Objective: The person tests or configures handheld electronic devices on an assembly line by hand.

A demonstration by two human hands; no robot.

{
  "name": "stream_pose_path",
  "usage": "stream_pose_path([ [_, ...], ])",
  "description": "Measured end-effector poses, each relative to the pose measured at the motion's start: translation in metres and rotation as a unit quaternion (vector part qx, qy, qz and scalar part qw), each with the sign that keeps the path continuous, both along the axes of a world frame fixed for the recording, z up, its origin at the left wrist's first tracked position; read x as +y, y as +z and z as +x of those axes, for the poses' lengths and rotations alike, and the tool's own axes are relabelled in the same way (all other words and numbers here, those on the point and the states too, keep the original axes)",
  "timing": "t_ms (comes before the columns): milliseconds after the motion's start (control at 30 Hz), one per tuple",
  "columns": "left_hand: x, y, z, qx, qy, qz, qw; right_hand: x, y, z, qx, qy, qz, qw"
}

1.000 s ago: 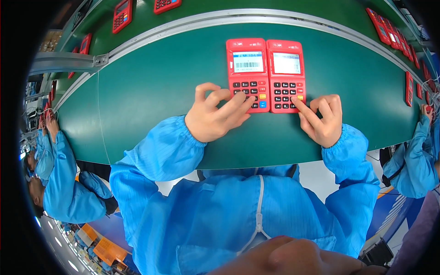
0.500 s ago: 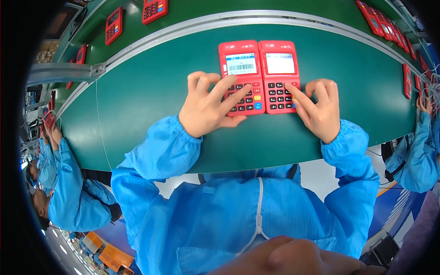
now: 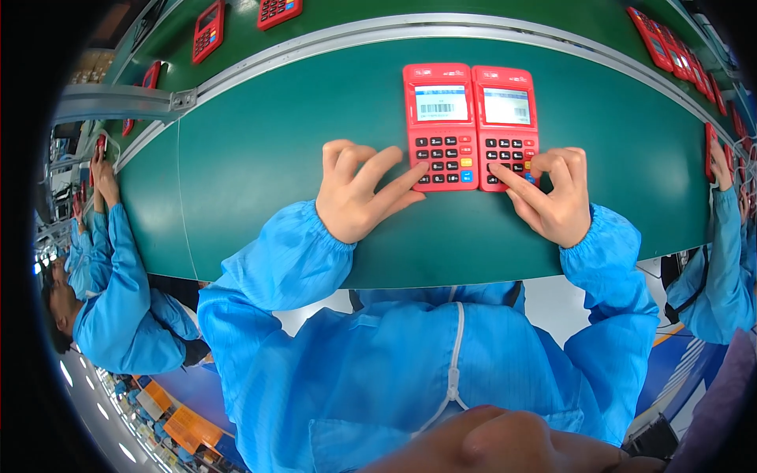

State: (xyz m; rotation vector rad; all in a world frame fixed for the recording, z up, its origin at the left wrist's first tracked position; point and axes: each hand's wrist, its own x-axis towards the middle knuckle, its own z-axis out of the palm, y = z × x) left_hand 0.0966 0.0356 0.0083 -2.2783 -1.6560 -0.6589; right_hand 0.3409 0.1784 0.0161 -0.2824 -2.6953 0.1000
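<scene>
Two red card payment terminals lie side by side on the green tabletop, screens up. The left terminal [image 3: 440,130] and the right terminal [image 3: 505,134] both show lit screens with a barcode, above black number keys and a few coloured keys. My left hand [image 3: 355,189] is beside the left terminal, its index fingertip on a key at the keypad's lower left. My right hand [image 3: 556,197] reaches over the right terminal's lower corner, index fingertip on a lower-left key and the other fingers bent. Neither hand grips anything; fingers are apart.
A metal rail [image 3: 339,41] runs behind the terminals, with more red terminals [image 3: 208,31] beyond it. A row of terminals [image 3: 670,47] lies at the far right. A metal bracket [image 3: 118,102] juts in at left. Co-workers in blue sit at left [image 3: 130,307] and right [image 3: 710,276].
My left fingers have drawn back to the keypad's lower-left edge. My right index finger has gone from an upper key to a lower-left one. A barcode now shows on the right screen.
</scene>
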Motion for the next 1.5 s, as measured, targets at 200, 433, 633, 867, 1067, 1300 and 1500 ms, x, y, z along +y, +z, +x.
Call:
stream_pose_path([
  [200, 0.003, -0.002, 0.005, 0.019, -0.016, -0.01, 1.0, -0.003, -0.002, 0.003, -0.024, 0.003, 0.027, 0.999],
  [433, 0.008, 0.0, 0.014, -0.018, -0.039, -0.017, 0.999, -0.002, 0.0, 0.026, 0.026, -0.048, -0.051, 0.997],
  [633, 0.013, -0.004, 0.012, 0.001, -0.048, -0.015, 0.999, 0.001, -0.004, 0.021, 0.001, -0.026, -0.029, 0.999],
  [867, 0.007, -0.006, 0.016, 0.08, -0.059, 0.046, 0.994, -0.006, -0.002, 0.024, -0.013, -0.029, -0.029, 0.999],
  [1067, 0.011, 0.006, 0.015, -0.283, 0.07, -0.166, 0.942, 0.002, 0.003, 0.028, 0.038, -0.128, -0.296, 0.946],
  [1300, 0.028, -0.005, 0.017, -0.441, 0.06, -0.218, 0.869, 0.006, 0.005, -0.004, -0.003, -0.156, -0.413, 0.897],
  [1500, 0.026, -0.006, 0.016, -0.474, 0.04, -0.203, 0.856, 0.0, -0.015, -0.027, 0.104, -0.08, -0.439, 0.889],
])
